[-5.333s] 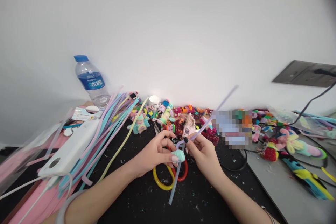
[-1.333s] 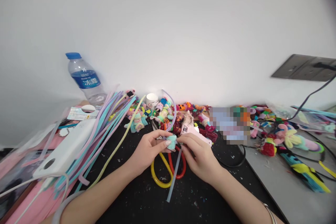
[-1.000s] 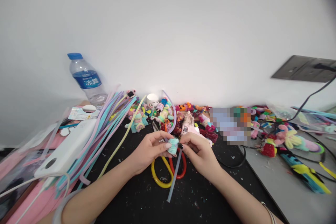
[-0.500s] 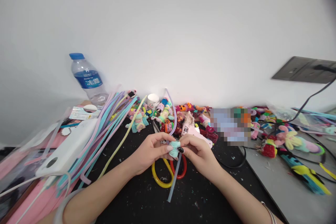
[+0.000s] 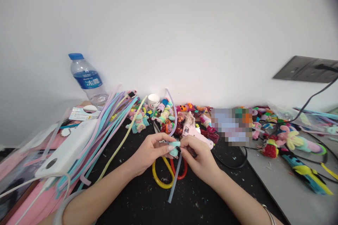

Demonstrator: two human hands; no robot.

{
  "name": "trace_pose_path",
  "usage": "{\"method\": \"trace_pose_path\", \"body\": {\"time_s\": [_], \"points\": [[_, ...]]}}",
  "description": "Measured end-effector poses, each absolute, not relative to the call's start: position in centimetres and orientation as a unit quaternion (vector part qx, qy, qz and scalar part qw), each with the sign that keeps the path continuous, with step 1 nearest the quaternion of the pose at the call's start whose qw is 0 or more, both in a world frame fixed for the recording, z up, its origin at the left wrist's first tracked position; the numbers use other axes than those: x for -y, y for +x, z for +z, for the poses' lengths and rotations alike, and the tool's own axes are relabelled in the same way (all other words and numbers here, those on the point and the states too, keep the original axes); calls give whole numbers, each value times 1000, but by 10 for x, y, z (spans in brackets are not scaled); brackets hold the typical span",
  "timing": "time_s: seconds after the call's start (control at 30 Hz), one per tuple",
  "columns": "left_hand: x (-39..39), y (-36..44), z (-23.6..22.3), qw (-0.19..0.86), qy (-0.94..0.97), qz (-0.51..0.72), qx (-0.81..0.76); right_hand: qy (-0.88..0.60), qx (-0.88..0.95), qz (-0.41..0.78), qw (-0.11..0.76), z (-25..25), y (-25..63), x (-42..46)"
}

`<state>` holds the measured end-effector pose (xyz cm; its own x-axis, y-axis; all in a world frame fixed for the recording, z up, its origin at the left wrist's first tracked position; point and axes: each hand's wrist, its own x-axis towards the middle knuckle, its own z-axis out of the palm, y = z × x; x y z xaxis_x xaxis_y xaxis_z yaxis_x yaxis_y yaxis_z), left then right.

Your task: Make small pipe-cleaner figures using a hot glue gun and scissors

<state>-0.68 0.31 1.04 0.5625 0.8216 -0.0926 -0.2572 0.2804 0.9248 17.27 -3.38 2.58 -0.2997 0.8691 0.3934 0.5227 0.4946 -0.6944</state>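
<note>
Surface: black mat [image 5: 206, 200] w/ pale specks & scraps, on a grey tabletop [image 5: 298, 197] that shows at right. Plain pale wall [image 5: 185, 35] at the far side, w/ grey socket plate [image 5: 294, 68] far right, plug & dark cord in it.

Mint piece [image 5: 174, 150], small, fuzzy, roundish w/ ridges, is held up above the mat, approx. mid-scene. Left hand [image 5: 151, 153] has it pinched btwn thumb & fingers; right hand [image 5: 200, 154] closes its fingertips on the piece's right edge. Lilac stem [image 5: 175, 112], soft & thin, curves up behind the hands; its lower end is hidden.

Under/near the hands: scissors [image 5: 161, 185] w/ 1 yellow & 1 red loop, blades partly covered by left hand; translucent stick [image 5: 174, 181] lies across them. Pink glue gun [image 5: 198, 136] just beyond right hand, smooth plastic.

Left: bundle of fuzzy stems [image 5: 107, 130] (pink, blue, lilac etc.) over a white box [image 5: 68, 149]; tilted clear bottle [image 5: 88, 79] w/ blue cap & label behind. Far side: white cup [image 5: 153, 102] amid fuzzy figures [image 5: 139, 123]. Right: more multicol. figures, incl. yellow-petalled one [image 5: 294, 140], & black cable.
</note>
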Motion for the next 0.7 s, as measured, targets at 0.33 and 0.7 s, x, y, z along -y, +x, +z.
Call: {"method": "trace_pose_path", "body": {"time_s": [0.33, 0.7], "points": [[-4, -8, 11, 750, 465, 372, -289, -422, 768, 289, 385, 26, 176, 33], [-3, -7, 11, 711, 518, 372, -298, -459, 759, 252, 387, 22, 171, 33]]}}
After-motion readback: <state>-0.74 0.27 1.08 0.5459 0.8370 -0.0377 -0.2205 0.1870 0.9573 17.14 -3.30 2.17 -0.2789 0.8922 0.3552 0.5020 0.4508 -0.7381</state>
